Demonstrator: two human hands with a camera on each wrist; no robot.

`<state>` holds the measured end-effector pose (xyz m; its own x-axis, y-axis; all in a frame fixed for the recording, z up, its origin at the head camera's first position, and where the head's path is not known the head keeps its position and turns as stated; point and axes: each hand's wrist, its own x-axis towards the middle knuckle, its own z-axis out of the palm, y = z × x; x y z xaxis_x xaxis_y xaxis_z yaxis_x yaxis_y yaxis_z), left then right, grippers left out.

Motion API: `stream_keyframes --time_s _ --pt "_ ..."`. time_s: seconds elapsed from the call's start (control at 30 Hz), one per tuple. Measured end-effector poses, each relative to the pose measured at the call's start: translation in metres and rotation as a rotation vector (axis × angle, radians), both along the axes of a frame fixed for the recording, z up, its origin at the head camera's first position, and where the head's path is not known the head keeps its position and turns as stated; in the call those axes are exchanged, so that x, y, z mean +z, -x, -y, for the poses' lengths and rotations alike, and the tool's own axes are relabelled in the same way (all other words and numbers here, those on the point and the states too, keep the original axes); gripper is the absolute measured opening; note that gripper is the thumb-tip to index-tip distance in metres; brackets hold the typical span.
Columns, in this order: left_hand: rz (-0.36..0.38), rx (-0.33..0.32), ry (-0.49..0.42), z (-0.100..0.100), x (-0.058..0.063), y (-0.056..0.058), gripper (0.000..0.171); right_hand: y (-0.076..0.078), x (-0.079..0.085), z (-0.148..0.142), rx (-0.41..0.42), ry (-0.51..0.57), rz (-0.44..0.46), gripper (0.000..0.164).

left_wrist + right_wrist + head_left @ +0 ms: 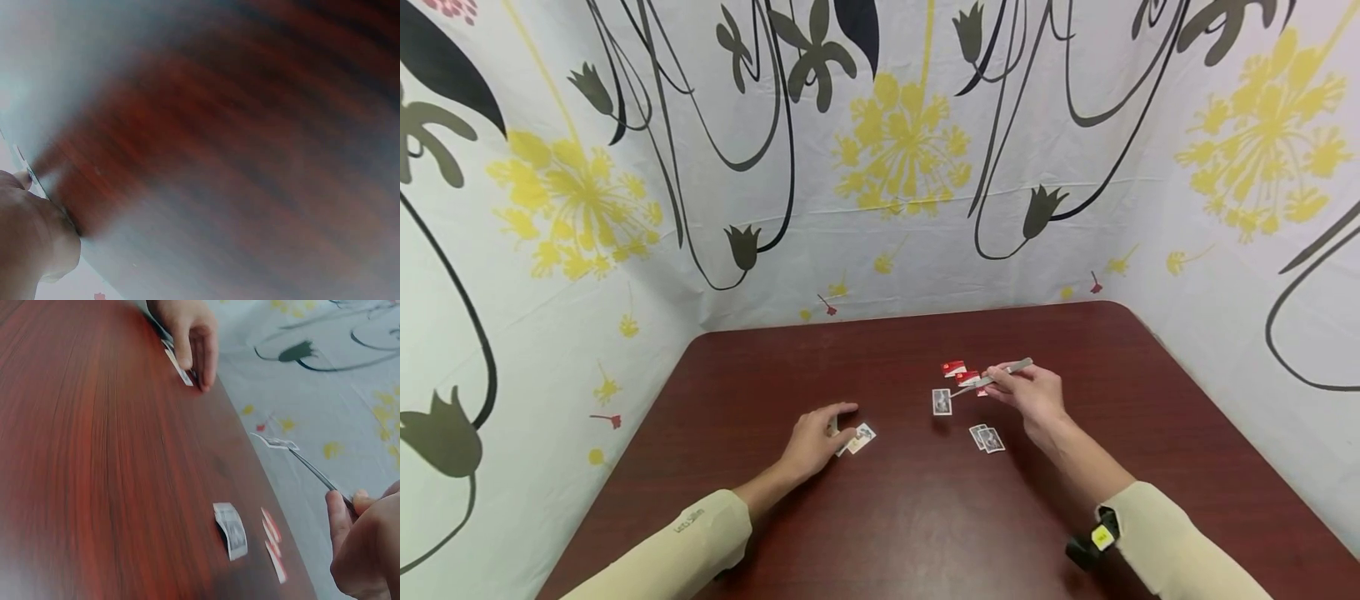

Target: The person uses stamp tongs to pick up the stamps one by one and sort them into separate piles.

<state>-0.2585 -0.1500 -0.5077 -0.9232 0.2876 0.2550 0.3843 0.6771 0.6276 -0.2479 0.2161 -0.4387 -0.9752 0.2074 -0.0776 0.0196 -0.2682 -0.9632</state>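
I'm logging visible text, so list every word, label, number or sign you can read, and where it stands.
Perhaps "Leo S…", the rest unclear: left sleeve.
Yellow tag by the right sleeve: too small to read.
Red-and-white cards: too small to read.
Grey-printed cards: any text too small to read.

Dark red table (925,533) with two overlapping grey cards (992,441), red-and-white cards (954,367) beyond, pale cards (862,438) to the left.

On the desk (917,525), some cards (864,437) lie at my left grip (811,438); to their right, an overlapping pair (993,441) lies before three flat pieces (953,367).
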Motion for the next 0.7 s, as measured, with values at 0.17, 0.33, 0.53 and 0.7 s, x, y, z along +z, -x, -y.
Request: stream_keyframes --time_s 0.17,0.33,0.53,0.7 --pt "-0.002 -0.007 0.003 0.0 -0.001 0.0 0.045 -0.011 -0.002 -0.032 0.056 -0.059 0.047 0.028" --pt "0.009 -0.01 0.006 0.0 0.0 0.0 0.045 -0.017 -0.005 -0.055 0.12 -0.064 0.064 0.02" --pt "0.01 -0.008 0.01 0.0 0.0 0.0 0.045 -0.021 -0.011 -0.077 0.194 -0.046 0.044 0.007" --pt "0.004 -0.006 0.008 -0.001 0.0 0.0 0.045 -0.022 -0.015 -0.09 0.233 -0.066 0.06 0.008"
